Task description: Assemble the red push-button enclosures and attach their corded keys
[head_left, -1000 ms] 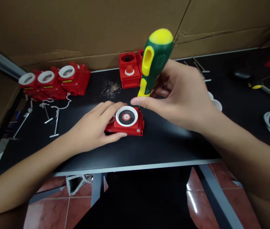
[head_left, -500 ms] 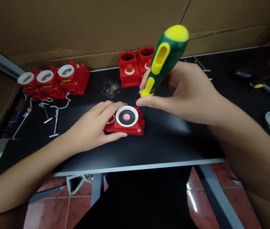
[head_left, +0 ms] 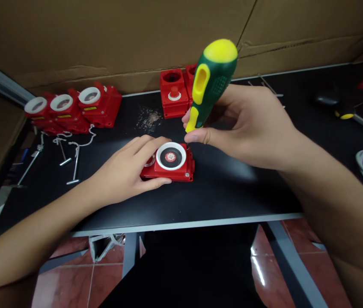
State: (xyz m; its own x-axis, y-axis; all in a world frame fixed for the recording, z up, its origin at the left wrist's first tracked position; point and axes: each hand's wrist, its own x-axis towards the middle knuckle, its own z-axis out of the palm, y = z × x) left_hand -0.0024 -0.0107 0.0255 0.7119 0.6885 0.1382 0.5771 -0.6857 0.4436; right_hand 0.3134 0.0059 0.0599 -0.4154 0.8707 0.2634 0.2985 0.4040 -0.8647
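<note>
The right grip (head_left: 252, 128) is closed round a green-and-yellow screwdriver (head_left: 215, 79), likely to aim its shaft at the far right corner of the red box (head_left: 175, 174); the left grip (head_left: 132, 169) clasps the box's left part, presumably to steady it; the box lies inward from the tabletop's (head_left: 223, 196) front edge; three red units (head_left: 107, 109) stand toward the back left corner, seemingly kept aside.

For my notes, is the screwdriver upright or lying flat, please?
Upright, tilted slightly: the right hand holds the screwdriver with its yellow end uppermost.
</note>
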